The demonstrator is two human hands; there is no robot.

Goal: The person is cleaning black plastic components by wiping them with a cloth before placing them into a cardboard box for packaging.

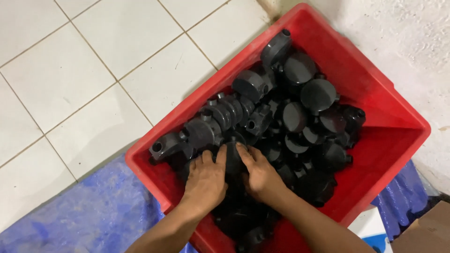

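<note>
Both hands are working inside one red bin (375,100) that is standing on the white tiled floor (70,70), with its far corner near the rough wall (398,37) and its near side lying over a blue sheet (84,215). The left hand (205,180) and the right hand (259,175) are closing around one black round part (233,157) at the near side of the pile of black parts (290,117); the fingers (220,154) of both hands are curling over it from the two sides and touching it, only half closed, so the hold is looking loose rather than tight. From here the part could be slipping out, I think, because it is smooth and is being pressed only between fingertips. Also the pile is leaning toward the near left edge of the bin, and one part (165,146) is already resting almost on that edge, so pulling something from below could be sending neighbours rolling over it onto the floor. A finger could also be getting pinched between the hard parts. Counting: one bin, two hands, one blue sheet, a cardboard box (429,229) at the right corner, and perhaps thirty visible black parts, though the lower ones are hiding each other and I cannot count them exactly.
</note>
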